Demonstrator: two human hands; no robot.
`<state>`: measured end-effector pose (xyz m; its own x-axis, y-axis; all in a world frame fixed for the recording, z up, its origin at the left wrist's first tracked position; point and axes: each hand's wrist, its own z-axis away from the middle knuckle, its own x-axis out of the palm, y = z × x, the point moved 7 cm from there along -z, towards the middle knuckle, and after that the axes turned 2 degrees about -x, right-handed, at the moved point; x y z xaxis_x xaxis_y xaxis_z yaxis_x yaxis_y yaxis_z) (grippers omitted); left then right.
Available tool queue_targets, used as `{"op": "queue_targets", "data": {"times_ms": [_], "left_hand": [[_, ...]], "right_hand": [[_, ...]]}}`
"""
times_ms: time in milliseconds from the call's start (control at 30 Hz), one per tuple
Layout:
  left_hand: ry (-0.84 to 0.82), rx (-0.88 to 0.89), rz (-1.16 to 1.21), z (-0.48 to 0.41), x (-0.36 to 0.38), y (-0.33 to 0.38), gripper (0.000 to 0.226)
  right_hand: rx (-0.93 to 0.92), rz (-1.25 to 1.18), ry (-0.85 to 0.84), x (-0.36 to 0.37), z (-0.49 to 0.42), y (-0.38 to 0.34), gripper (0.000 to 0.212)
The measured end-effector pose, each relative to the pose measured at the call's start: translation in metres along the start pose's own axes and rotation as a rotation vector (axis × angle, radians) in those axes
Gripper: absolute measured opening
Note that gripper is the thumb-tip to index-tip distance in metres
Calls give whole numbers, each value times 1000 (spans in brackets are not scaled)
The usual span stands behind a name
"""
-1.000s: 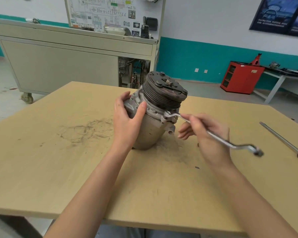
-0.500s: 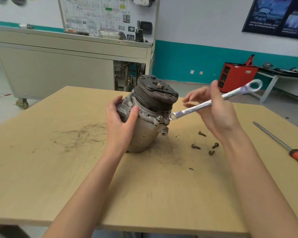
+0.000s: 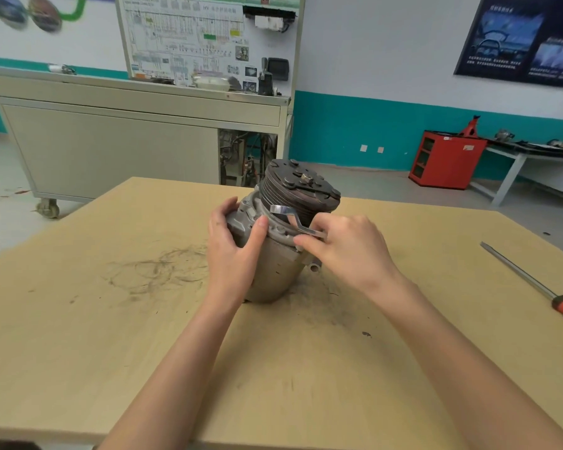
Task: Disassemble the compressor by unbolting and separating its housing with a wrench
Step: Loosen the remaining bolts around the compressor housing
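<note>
A grey metal compressor [image 3: 280, 261] with a dark grooved pulley on top stands tilted near the middle of the wooden table [image 3: 111, 336]. My left hand [image 3: 233, 251] grips its left side, thumb on the flange. My right hand [image 3: 348, 248] holds a silver wrench [image 3: 290, 216] against the flange just below the pulley. Only the wrench's bent end shows; my right hand hides the remainder. The loose bolts seen earlier are hidden behind my right hand.
A long screwdriver [image 3: 533, 284] with an orange handle lies at the table's right edge. Dark scuff marks [image 3: 156, 267] cover the wood left of the compressor. A grey wheeled cabinet [image 3: 117, 147] stands behind the table, a red cabinet [image 3: 446, 159] at the back right.
My right hand came down from a raised position and moved left to the flange, swinging the wrench over the housing. It now covers the loose bolts. My left hand has kept its grip.
</note>
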<state>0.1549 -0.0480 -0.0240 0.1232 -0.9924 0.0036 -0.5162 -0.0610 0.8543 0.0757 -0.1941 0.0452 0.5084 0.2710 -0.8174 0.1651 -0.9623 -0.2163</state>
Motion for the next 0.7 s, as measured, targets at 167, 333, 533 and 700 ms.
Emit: {"op": "queue_targets", "data": {"times_ms": [167,333,533,700], "left_hand": [[-6,8,8,0,-1,2,62],[-6,19,13,0,0,3,57],[-11,-3,8,-1,0,1,51],[27,39,7,-1,0,5,49]], "right_hand": [[12,-45,-43,0,-2,4,22],[-21,-77,-27,-4,-1,5,34],[-125,-873,613,-62,30,10,42],[-553,-504,632,-44,30,-62,50]]}}
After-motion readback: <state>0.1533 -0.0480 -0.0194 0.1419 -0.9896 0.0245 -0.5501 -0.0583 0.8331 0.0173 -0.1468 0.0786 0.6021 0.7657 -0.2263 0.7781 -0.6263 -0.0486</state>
